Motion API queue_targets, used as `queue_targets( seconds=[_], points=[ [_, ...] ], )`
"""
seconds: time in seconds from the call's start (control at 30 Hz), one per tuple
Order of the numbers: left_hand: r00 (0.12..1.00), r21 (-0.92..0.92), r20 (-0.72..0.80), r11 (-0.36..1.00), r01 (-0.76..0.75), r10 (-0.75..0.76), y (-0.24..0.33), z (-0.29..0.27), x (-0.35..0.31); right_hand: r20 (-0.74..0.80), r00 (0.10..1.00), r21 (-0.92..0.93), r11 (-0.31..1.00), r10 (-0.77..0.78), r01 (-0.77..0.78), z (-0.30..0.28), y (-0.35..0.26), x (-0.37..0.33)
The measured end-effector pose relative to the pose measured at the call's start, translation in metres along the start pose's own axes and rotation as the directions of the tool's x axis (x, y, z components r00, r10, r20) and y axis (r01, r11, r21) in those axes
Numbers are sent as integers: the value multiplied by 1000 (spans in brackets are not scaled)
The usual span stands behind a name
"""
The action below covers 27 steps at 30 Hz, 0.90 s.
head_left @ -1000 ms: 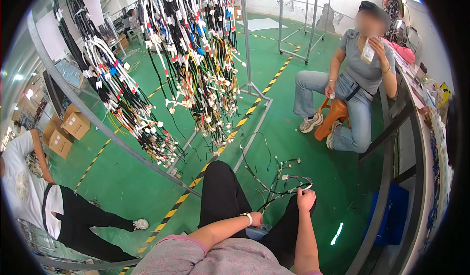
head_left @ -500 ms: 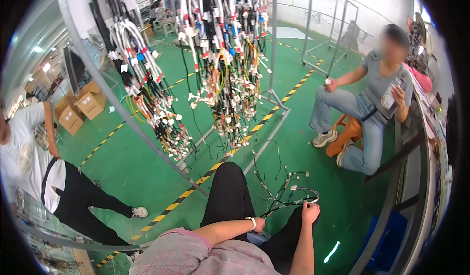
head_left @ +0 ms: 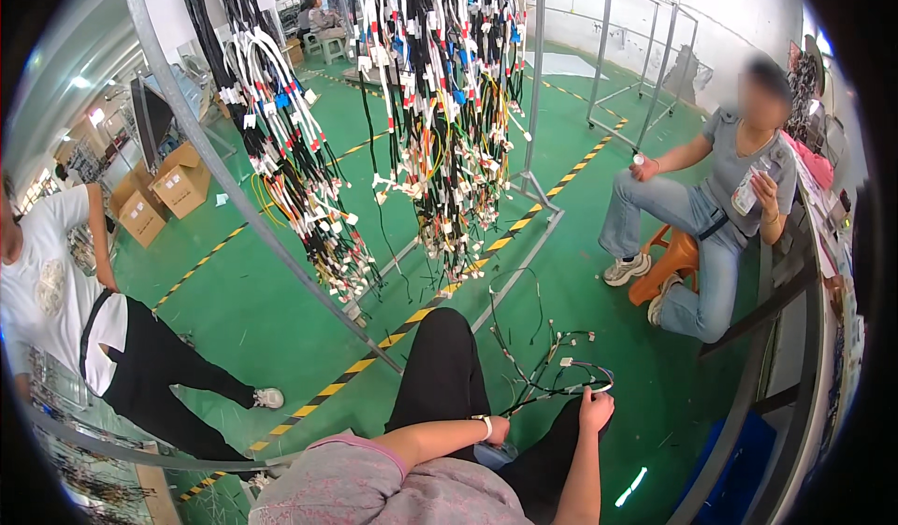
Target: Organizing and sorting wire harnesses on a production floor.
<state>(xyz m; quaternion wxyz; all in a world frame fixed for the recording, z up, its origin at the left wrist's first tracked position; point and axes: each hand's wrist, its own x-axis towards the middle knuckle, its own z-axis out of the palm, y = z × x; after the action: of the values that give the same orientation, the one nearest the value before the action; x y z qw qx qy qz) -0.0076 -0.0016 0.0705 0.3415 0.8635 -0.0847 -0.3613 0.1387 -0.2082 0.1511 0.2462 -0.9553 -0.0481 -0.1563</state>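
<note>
Between my knees, a wire harness (head_left: pixel 533 397) with black-sleeved branches and small white connectors is held across both hands. My left hand (head_left: pixel 498 429), a white band at its wrist, is closed round the near left end of the harness; its fingers are partly hidden. Above my right knee, my right hand (head_left: pixel 596 411) pinches the other end, where thin wires and a white loop curve up beside a white connector (head_left: pixel 567 362). Loose branches of the harness spread forward over the green floor.
Dense bundles of wire harnesses (head_left: pixel 440 142) hang from a grey metal rack (head_left: pixel 192 123) ahead. A person (head_left: pixel 748 170) sits on an orange stool (head_left: pixel 669 268) at right, holding a bottle. Another person (head_left: pixel 70 291) stands at left. Cardboard boxes (head_left: pixel 181 188) stand farther back, and a blue bin (head_left: pixel 744 460) lies low right.
The view has turned slightly, so the rack and hanging bundles sit a little farther right and lower. Both hands keep their hold on the harness, almost unmoved.
</note>
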Motion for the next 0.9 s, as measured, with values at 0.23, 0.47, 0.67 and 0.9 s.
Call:
queue_targets(
  seconds=[0.23, 0.47, 0.67, 0.9],
  points=[
    [998, 59, -1, 997, -57, 57, -1, 0, 0, 3, 1000, 11, 1000, 1, -1, 0, 2, 0],
    [999, 76, 13, 996, -37, 36, -2, 3, 4, 4, 1000, 7, 1000, -6, 6, -1, 4, 1],
    [999, 78, 8, 996, -40, 39, -1, 1, 3, 10, 1000, 12, 1000, 3, -3, 0, 3, 1],
    [1000, 44, 18, 999, -12, 12, -8, 6, 7, 19, 1000, 8, 1000, 14, -14, 1, 1, 0]
  ],
)
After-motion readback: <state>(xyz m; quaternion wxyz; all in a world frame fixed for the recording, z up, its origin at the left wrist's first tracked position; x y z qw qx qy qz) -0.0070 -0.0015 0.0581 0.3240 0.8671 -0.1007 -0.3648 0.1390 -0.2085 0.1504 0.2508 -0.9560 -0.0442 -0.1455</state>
